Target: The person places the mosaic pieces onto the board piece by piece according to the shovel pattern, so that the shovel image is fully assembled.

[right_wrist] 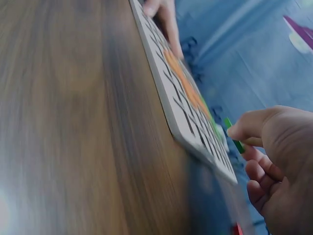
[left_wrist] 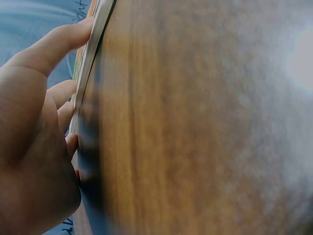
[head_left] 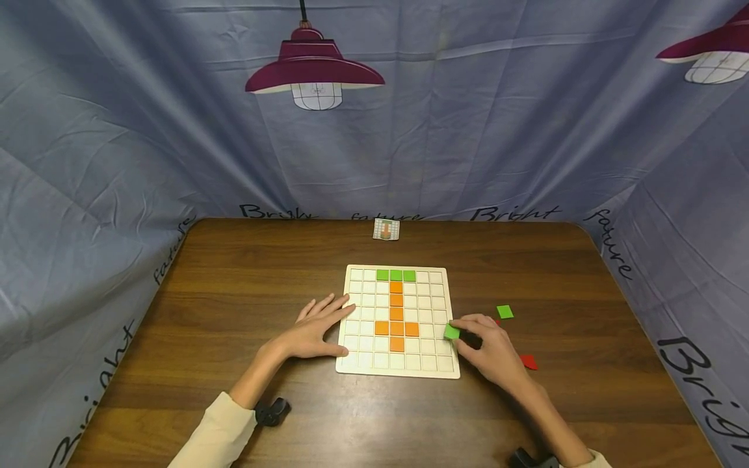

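From the head view, a pale square board lies on a brown table between the two hands, its grid holding three green tiles in the top row and orange tiles in a cross below, while the left hand, fingers spread, touches its left edge and the right hand pinches a loose green tile at its right edge. In the left wrist view, the left thumb and fingertips rest along the board's side. In the right wrist view, the pinched tile appears edge-on, thin and flat, near the board.
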The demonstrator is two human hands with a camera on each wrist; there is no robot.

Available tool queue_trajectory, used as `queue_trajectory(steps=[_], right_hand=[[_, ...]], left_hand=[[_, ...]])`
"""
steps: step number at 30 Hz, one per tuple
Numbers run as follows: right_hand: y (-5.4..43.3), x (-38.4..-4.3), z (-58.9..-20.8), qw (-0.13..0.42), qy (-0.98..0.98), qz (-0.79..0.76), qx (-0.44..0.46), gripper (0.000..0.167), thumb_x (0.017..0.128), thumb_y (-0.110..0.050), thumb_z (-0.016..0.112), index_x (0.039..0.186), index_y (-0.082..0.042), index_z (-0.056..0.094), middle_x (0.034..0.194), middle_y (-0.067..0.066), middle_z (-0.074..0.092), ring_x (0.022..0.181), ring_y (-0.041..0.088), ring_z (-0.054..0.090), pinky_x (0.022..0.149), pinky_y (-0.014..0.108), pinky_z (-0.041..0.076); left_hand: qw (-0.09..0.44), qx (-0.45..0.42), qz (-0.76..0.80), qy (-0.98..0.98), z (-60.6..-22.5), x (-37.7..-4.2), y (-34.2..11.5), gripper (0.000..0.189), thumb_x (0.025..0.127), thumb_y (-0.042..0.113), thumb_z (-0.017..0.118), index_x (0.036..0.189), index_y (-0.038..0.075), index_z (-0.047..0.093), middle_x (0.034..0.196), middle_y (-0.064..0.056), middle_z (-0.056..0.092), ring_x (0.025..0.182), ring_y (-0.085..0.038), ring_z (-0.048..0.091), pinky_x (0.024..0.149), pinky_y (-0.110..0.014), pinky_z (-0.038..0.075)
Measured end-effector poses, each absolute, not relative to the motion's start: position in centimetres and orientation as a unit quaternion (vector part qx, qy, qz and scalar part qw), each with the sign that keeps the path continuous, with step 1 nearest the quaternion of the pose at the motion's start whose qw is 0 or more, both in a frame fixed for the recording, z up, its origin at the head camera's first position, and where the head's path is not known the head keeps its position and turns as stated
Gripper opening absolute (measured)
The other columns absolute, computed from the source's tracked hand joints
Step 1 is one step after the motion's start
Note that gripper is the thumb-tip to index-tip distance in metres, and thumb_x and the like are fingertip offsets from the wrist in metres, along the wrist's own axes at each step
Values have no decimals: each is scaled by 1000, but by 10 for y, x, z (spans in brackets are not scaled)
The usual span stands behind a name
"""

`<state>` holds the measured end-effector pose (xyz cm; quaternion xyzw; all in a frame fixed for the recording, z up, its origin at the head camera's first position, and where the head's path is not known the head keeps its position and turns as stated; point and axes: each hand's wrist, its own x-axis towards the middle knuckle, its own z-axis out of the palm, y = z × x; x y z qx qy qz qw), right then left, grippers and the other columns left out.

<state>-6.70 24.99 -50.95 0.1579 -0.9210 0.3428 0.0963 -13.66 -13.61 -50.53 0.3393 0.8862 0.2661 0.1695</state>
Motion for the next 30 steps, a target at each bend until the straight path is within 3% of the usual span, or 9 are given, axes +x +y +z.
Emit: queue_trajectory(steps=[8,20,30], right_hand=[[211,-68,-516,55,-909,359,204,33,80,-4,80,112,-9,76,108,-5,65,101,14,57,82,36,52],[192,-73,-522,70,-902,348,246,31,77,-2,81,107,-7,77,103,-3,65,95,14,59,78,31,52],[193,-76,-519,45,-902,354,243,30,79,-3,80,108,-8,77,104,-4,63,94,14,59,79,33,52]], left_hand=[[170,343,267,884,-506,-137,-136,88,88,49,71,158,14,32,165,-8,19,150,-37,7,114,-64,0],[171,343,256,887,-508,-138,-137,89,88,50,70,159,15,29,166,-7,16,150,-36,6,114,-62,0],[174,341,262,886,-506,-137,-136,88,88,49,71,158,15,31,165,-7,18,150,-36,6,114,-64,0]])
